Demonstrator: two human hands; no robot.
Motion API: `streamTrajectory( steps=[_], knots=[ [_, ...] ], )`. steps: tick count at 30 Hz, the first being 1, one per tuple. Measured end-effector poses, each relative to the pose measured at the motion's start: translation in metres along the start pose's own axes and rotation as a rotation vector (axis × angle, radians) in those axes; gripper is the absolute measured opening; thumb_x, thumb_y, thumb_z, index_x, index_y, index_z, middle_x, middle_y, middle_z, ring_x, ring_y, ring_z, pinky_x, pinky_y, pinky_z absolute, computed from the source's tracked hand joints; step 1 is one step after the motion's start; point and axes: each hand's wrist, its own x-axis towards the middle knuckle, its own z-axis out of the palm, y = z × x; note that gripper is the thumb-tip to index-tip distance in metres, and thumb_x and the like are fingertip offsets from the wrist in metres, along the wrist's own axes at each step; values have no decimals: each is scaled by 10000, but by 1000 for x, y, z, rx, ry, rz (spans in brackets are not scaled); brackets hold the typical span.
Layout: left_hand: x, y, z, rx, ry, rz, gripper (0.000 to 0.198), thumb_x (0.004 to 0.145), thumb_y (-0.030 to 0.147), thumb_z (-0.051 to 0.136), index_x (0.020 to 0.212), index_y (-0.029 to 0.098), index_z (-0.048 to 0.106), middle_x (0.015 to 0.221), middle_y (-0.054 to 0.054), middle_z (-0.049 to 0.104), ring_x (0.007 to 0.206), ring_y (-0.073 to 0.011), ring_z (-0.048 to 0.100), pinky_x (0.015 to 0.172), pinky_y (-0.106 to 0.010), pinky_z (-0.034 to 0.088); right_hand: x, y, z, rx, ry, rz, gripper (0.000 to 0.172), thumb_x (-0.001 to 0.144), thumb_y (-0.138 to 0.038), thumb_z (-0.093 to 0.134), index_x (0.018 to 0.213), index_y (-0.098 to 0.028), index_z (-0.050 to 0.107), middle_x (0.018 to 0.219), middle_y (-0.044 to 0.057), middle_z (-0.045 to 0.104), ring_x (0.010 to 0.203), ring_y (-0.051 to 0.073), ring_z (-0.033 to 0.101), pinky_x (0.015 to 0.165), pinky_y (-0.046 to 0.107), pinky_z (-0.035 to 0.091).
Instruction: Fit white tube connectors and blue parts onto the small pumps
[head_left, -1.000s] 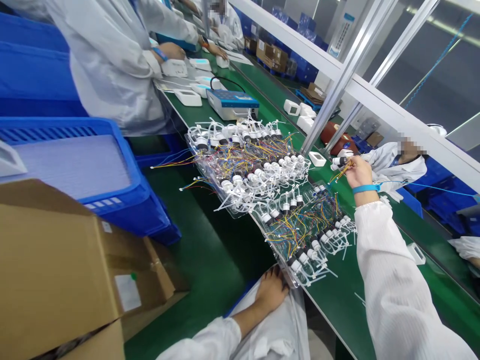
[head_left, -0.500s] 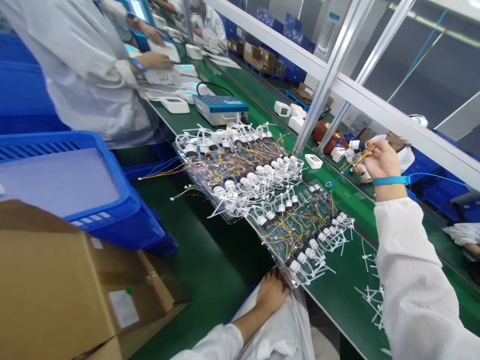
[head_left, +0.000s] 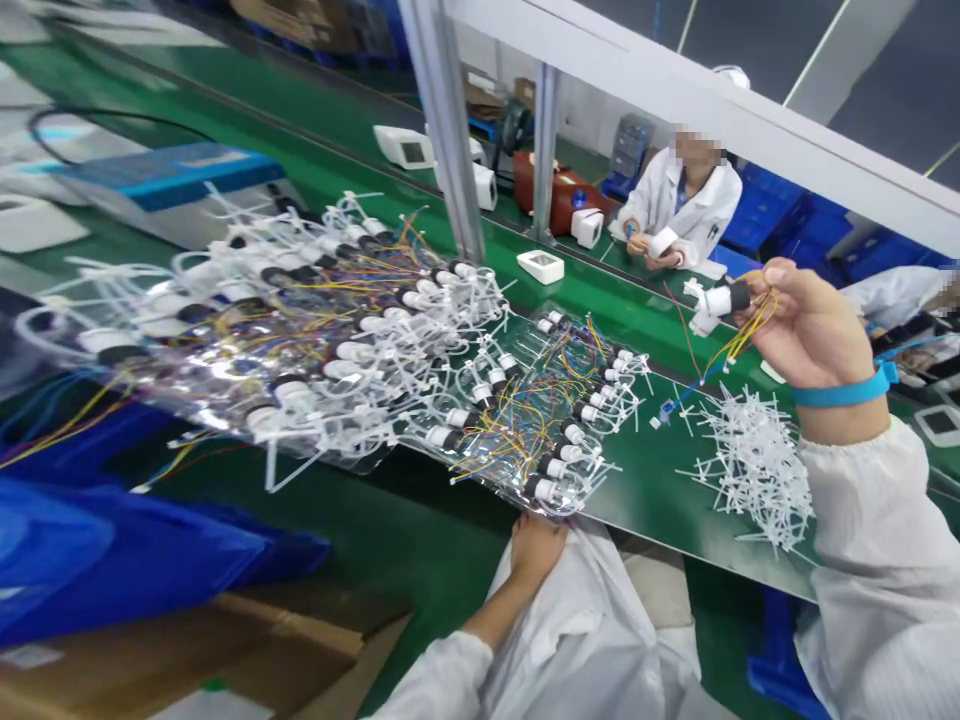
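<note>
At left, a large clear plastic tray (head_left: pixel 206 375) of wired cylinders lies beside a smaller clear plastic tray (head_left: pixel 514 483); at the latter's near edge is the left hand (head_left: pixel 538 548), fingertips hidden, its grip impossible to tell. Rightward, above the green tabletop (head_left: pixel 652 505), a small white-and-black cylindrical component (head_left: pixel 716 303) hangs in the right hand's (head_left: pixel 817 330) grip, pinched near its coloured wires. Probably light and stiff-bodied, with soft, fragile leads; best held by the black end.
</note>
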Motion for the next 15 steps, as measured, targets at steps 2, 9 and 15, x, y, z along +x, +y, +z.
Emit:
streamTrajectory(
  steps=[2, 9, 15],
  knots=[
    [0, 0, -1, 25, -2, 11, 430, 1025, 381, 548, 1219, 143, 849, 1286, -211, 801, 1299, -404, 685, 1185, -497, 443, -25, 13, -13, 8, 22, 63, 399, 790, -190, 987, 726, -220, 595, 709, -60, 490, 661, 107, 462, 648, 236, 501],
    [-1, -3, -5, 95, -11, 35, 413, 1019, 370, 547, 1221, 167, 845, 1299, -168, 817, 1286, -371, 715, 1150, -445, 482, -73, 91, -40, 22, 248, 198, 412, 724, -278, 1011, 802, -226, 610, 765, -29, 589, 705, 140, 549, 608, 249, 477],
    [-4, -8, -11, 114, -57, 45, 401, 1042, 380, 515, 1206, 210, 838, 1183, -138, 839, 1243, -352, 742, 1102, -432, 516, -115, 168, -49, 65, 417, 218, 399, 732, -344, 945, 868, -241, 584, 823, -35, 640, 661, 120, 528, 596, 243, 442]
  ],
)
